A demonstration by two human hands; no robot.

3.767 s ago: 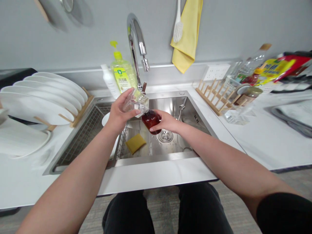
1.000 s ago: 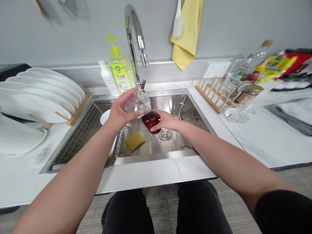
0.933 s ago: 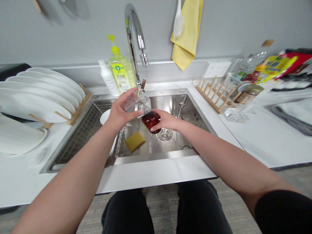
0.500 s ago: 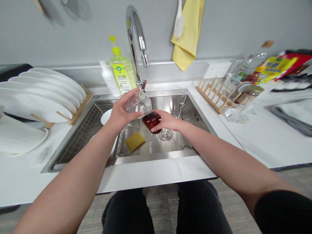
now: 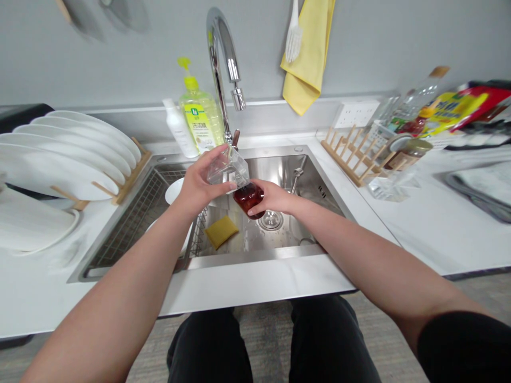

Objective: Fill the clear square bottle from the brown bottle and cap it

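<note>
My left hand [image 5: 198,182] grips a clear, box-shaped container [image 5: 224,171], tilted with its lower end toward the right. Fingers wrap its far side and the thumb lies along the near side. My right hand [image 5: 276,198] is closed around a dark red-brown, see-through jar [image 5: 245,200]. The container's lower end meets the jar's top or overlaps it; whether they touch I cannot tell. Both are held above the steel sink [image 5: 295,246], left of the drain [image 5: 271,219]. Below them a yellow sponge [image 5: 222,232] lies in the basin.
The faucet [image 5: 223,37] arches behind my hands, beside a dish soap bottle [image 5: 199,114] and a white bottle [image 5: 179,127]. White plates [image 5: 59,165] stand in a rack at left. A wooden rack [image 5: 351,157] and jars are at right. A yellow cloth [image 5: 307,64] hangs above.
</note>
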